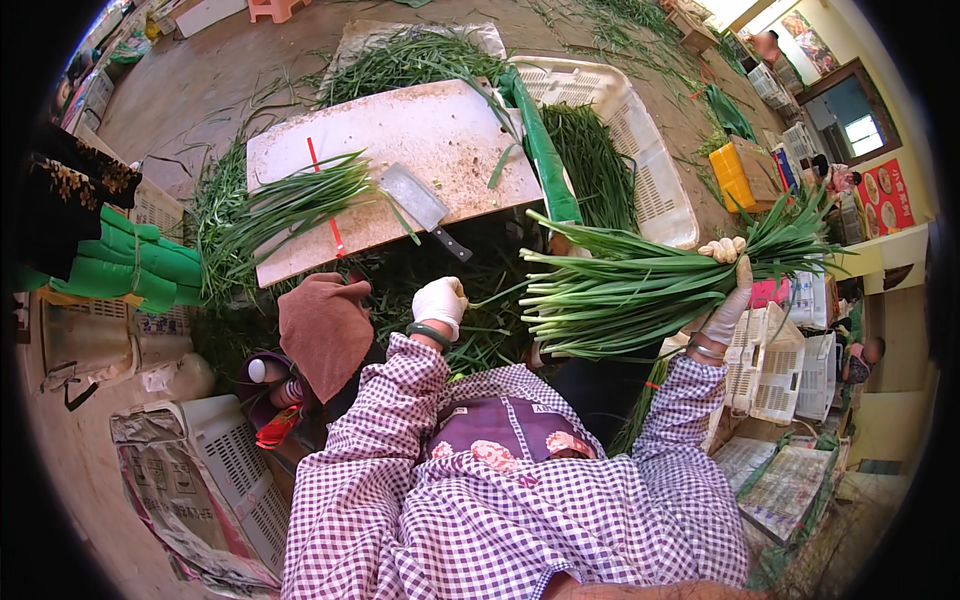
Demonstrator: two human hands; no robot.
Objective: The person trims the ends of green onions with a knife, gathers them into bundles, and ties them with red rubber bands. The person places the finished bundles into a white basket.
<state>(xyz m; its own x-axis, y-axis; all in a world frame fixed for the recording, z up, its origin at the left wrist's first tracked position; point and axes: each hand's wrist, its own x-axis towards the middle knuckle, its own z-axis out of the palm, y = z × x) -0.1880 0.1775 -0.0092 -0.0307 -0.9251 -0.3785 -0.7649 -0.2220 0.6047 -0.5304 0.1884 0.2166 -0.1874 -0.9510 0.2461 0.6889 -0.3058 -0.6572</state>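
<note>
My right hand [727, 277], in a pale glove, grips a thick bunch of garlic chives [630, 292] around its leafy part. The pale cut ends point left, towards my other hand. In a white glove, my left hand [441, 301] is closed, and a single chive stalk [499, 294] runs from its fingertips towards the bunch. Beyond it a cutting board [420, 120] lies tilted to the view. A cleaver [414, 196] rests on the board with its black handle over the near edge. Left of the cleaver lies a smaller bunch of chives [315, 191] across a red tie strip [335, 236].
Behind the board is a heap of chives [420, 60]. A white plastic crate [660, 165] holds more chives at the right. A brown cloth [326, 330] hangs near my left arm, by green rolled material [127, 262]. Loose leaves [480, 341] litter the space below my hands.
</note>
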